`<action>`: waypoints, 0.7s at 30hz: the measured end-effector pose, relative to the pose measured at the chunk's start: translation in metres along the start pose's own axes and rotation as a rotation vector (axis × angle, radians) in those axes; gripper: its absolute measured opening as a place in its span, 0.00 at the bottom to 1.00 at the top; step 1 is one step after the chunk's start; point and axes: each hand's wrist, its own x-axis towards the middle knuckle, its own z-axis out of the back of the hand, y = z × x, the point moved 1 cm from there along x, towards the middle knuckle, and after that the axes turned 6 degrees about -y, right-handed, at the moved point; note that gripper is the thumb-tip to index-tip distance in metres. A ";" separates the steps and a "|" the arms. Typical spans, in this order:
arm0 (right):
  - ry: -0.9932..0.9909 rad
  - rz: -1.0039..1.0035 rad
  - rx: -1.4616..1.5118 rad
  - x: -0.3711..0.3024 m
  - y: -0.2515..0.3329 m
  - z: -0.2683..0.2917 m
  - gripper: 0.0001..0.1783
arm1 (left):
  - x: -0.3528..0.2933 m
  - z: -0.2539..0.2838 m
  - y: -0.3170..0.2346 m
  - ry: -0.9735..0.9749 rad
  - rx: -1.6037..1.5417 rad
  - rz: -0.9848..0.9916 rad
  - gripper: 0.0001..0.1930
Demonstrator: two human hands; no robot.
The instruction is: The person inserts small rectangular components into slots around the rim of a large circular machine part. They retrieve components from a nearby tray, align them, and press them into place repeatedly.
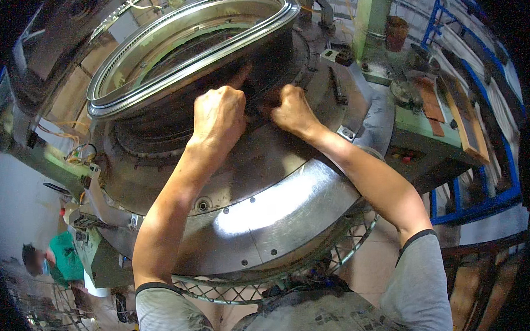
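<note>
Before me is a large round metal machine with a tall cylinder topped by a shiny, finely toothed ring [197, 58]. Both hands reach to the dark wall below that ring. My left hand [219, 117] is closed, knuckles up, with one finger seeming to stretch towards the wall in shadow. A short gap to its right, my right hand [294, 111] is also curled closed at the foot of the wall. The fingertips of both are in shadow, so anything they grip cannot be made out. Under my forearms lies the smooth metal rim plate [289, 199] with several bolts.
A green side table [430, 130] at the right carries brown pieces and a wooden frame [466, 120]. Beyond stands a blue rack [505, 198] with pale rolls. A lattice guard [223, 292] runs below the rim. Another person in green [67, 258] is at far left.
</note>
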 end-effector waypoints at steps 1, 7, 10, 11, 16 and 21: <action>0.052 -0.029 -0.099 -0.004 -0.001 0.005 0.09 | -0.001 -0.002 0.000 0.075 -0.064 -0.002 0.12; 0.182 -0.130 0.061 -0.012 -0.019 0.014 0.12 | -0.008 -0.002 -0.007 0.125 -0.288 -0.048 0.20; 0.061 -0.066 0.080 -0.009 -0.028 0.002 0.09 | -0.003 0.007 -0.007 0.048 -0.179 -0.048 0.17; -0.004 -0.037 0.092 -0.005 -0.029 -0.004 0.08 | -0.001 0.012 -0.003 0.038 -0.149 -0.061 0.17; -0.151 -0.081 0.151 0.019 -0.024 -0.032 0.07 | 0.006 0.020 0.003 -0.061 -0.057 -0.066 0.13; -0.187 -0.098 0.174 0.036 -0.015 -0.038 0.12 | 0.004 0.015 0.002 -0.074 -0.018 -0.072 0.04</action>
